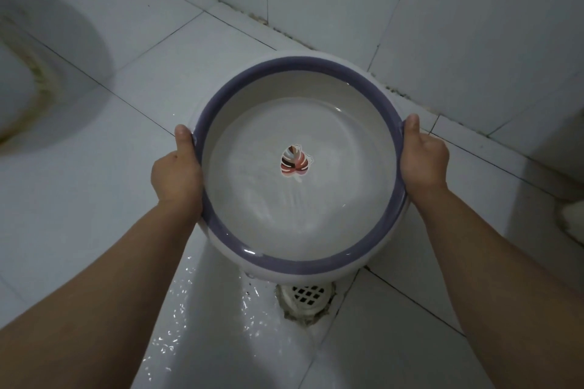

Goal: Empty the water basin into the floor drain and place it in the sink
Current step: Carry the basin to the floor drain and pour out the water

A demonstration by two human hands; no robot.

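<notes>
While the left hand [177, 174] clamps one side of the rim and the right hand [425, 164] clamps the opposite side, the one round water basin [298, 262] hangs level between them above the floor, water inside. The single floor drain [306, 295] lies just below its near edge, toward the person, so I'd say the tilt comes back that way.
</notes>
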